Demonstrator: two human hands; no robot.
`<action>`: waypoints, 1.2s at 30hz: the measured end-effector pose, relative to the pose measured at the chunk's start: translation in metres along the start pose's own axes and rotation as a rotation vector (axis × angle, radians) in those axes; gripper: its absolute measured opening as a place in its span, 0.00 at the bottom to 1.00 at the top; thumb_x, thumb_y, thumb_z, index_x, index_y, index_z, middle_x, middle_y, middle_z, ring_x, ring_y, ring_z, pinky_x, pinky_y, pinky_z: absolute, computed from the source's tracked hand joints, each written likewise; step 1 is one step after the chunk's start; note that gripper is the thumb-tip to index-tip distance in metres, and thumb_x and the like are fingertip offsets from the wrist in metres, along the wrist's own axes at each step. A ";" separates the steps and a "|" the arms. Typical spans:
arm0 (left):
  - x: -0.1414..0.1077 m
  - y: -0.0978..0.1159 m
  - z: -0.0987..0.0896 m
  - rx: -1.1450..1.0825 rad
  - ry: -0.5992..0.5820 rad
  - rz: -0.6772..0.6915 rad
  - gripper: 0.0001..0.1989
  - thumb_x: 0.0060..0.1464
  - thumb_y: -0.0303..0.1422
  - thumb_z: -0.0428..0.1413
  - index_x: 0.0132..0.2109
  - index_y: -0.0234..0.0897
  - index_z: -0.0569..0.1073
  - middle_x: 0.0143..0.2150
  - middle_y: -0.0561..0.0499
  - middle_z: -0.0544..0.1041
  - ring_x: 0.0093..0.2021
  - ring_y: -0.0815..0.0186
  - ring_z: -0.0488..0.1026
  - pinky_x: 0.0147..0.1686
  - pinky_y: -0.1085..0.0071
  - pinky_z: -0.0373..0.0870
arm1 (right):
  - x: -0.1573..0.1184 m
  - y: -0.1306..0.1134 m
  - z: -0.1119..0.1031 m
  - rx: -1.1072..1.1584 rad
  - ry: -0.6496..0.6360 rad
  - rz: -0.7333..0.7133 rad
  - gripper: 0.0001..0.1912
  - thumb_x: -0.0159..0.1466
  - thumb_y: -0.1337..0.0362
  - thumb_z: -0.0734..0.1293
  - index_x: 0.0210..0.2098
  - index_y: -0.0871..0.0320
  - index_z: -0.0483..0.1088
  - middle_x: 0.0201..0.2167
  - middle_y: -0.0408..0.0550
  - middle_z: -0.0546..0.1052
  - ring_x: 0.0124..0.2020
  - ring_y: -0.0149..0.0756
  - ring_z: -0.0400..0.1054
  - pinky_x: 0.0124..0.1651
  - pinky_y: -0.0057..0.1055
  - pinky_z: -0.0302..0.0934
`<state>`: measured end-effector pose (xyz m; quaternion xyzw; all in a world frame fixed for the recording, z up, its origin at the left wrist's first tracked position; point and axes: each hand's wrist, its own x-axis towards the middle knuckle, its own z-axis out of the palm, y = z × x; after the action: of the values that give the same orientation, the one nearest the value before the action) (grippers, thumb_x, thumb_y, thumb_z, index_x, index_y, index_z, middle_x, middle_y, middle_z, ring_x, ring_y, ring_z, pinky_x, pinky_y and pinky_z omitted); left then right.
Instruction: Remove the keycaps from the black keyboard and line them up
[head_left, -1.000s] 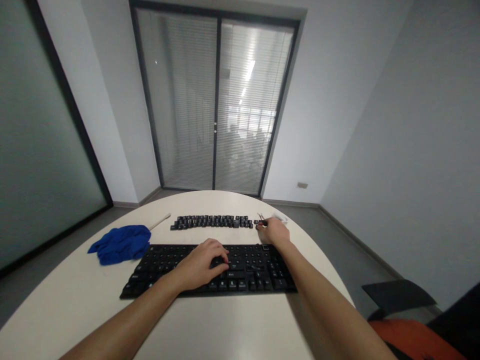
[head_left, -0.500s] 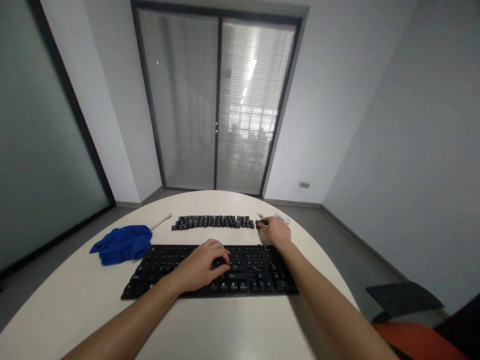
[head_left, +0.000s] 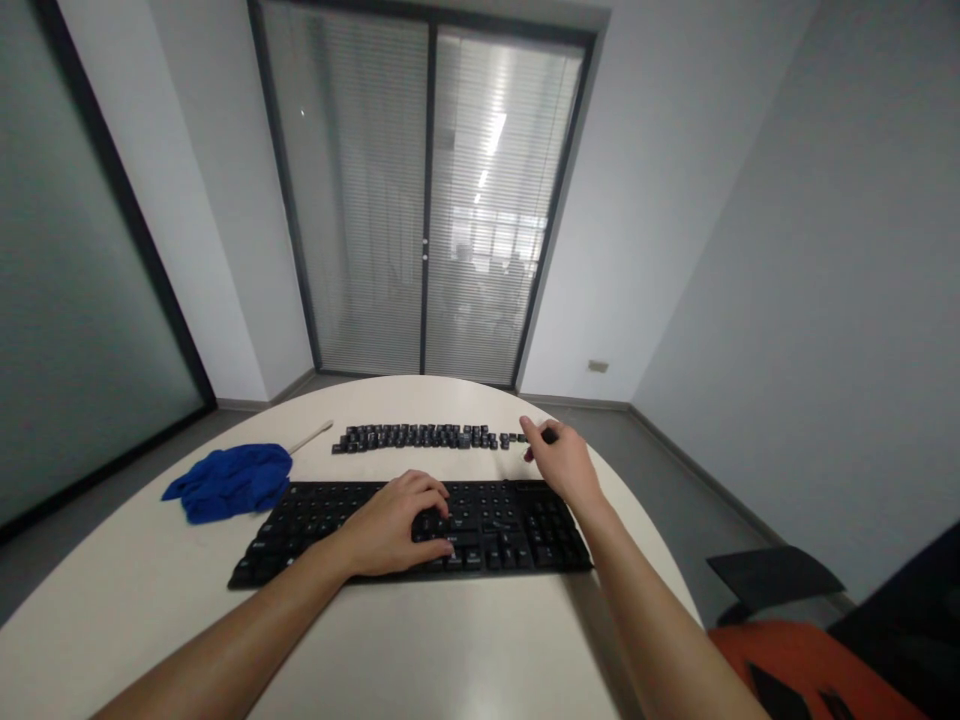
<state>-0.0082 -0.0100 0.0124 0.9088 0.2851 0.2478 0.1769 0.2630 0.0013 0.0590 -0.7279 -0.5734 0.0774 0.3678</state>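
Observation:
A black full-size keyboard (head_left: pixel 495 520) lies across the table in front of me. My left hand (head_left: pixel 401 522) rests on its middle, fingers bent and thumb apart, holding nothing I can see. Past the keyboard's far right corner, my right hand (head_left: pixel 561 462) is closed on a small dark-handled tool (head_left: pixel 550 435). Only part of this tool shows between thumb and fingers. Just left of that hand, a few loose keycaps (head_left: pixel 504 441) sit at the right end of long rows of black keycaps (head_left: pixel 412 436) behind the keyboard.
A crumpled blue cloth (head_left: pixel 232 482) lies left of the keyboard, with a thin pale stick-like handle (head_left: pixel 311 436) beside it. The round-edged table (head_left: pixel 390 640) carries everything. A chair with an orange seat (head_left: pixel 795 660) stands at the right.
My right hand has drawn back slightly from the keycaps and turned, with the tool's dark end now pointing up. My left hand stays on the keyboard. The whole view has shifted slightly.

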 end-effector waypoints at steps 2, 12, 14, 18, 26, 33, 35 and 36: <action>0.000 0.001 0.000 0.015 -0.009 -0.012 0.15 0.49 0.42 0.64 0.41 0.41 0.73 0.51 0.47 0.73 0.54 0.55 0.66 0.54 0.57 0.64 | -0.008 0.006 -0.001 0.032 0.014 -0.008 0.28 0.65 0.41 0.57 0.25 0.56 0.72 0.23 0.51 0.79 0.29 0.41 0.72 0.34 0.29 0.58; 0.002 0.005 0.000 0.061 -0.013 -0.063 0.11 0.52 0.40 0.62 0.39 0.41 0.72 0.48 0.48 0.72 0.52 0.56 0.67 0.52 0.59 0.65 | -0.014 0.028 -0.002 0.171 0.112 -0.103 0.30 0.66 0.41 0.54 0.32 0.59 0.73 0.24 0.54 0.78 0.31 0.46 0.73 0.32 0.31 0.60; 0.003 0.007 0.000 0.080 -0.011 -0.074 0.11 0.51 0.40 0.61 0.38 0.41 0.72 0.47 0.48 0.72 0.51 0.56 0.67 0.51 0.60 0.65 | -0.013 0.029 0.000 0.169 0.110 -0.103 0.29 0.67 0.41 0.54 0.30 0.58 0.72 0.23 0.53 0.77 0.29 0.46 0.73 0.31 0.32 0.59; 0.003 0.012 0.000 0.154 -0.011 -0.123 0.11 0.47 0.38 0.62 0.36 0.40 0.69 0.42 0.49 0.71 0.47 0.56 0.67 0.48 0.61 0.66 | -0.014 0.031 0.004 0.163 0.078 -0.106 0.28 0.67 0.42 0.54 0.25 0.56 0.68 0.21 0.51 0.76 0.25 0.43 0.71 0.29 0.31 0.58; 0.004 0.017 0.007 0.274 0.056 -0.194 0.12 0.54 0.43 0.57 0.32 0.39 0.67 0.38 0.49 0.70 0.44 0.56 0.66 0.43 0.60 0.64 | -0.016 0.030 0.011 0.197 0.021 -0.158 0.26 0.68 0.45 0.54 0.26 0.56 0.67 0.23 0.48 0.76 0.23 0.38 0.70 0.29 0.30 0.59; 0.003 0.012 0.012 0.289 0.102 -0.194 0.13 0.56 0.44 0.57 0.32 0.39 0.67 0.37 0.49 0.70 0.43 0.56 0.66 0.42 0.61 0.64 | -0.020 0.022 0.009 0.176 -0.014 -0.186 0.25 0.69 0.47 0.54 0.26 0.56 0.68 0.23 0.48 0.75 0.23 0.37 0.69 0.29 0.31 0.59; 0.003 0.012 0.012 0.282 0.102 -0.194 0.13 0.56 0.43 0.57 0.33 0.39 0.67 0.37 0.49 0.70 0.43 0.57 0.66 0.42 0.61 0.64 | -0.022 0.020 0.008 0.173 -0.025 -0.203 0.26 0.70 0.48 0.53 0.25 0.56 0.68 0.22 0.47 0.75 0.23 0.37 0.69 0.29 0.31 0.58; 0.003 0.012 0.012 0.277 0.100 -0.195 0.13 0.56 0.43 0.57 0.33 0.39 0.67 0.37 0.49 0.70 0.43 0.57 0.66 0.43 0.61 0.64 | -0.023 0.019 0.007 0.166 -0.030 -0.218 0.26 0.70 0.48 0.52 0.25 0.56 0.68 0.22 0.47 0.75 0.23 0.37 0.69 0.29 0.30 0.58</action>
<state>0.0059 -0.0197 0.0096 0.8791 0.4119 0.2328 0.0586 0.2662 -0.0169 0.0348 -0.6272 -0.6460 0.0950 0.4245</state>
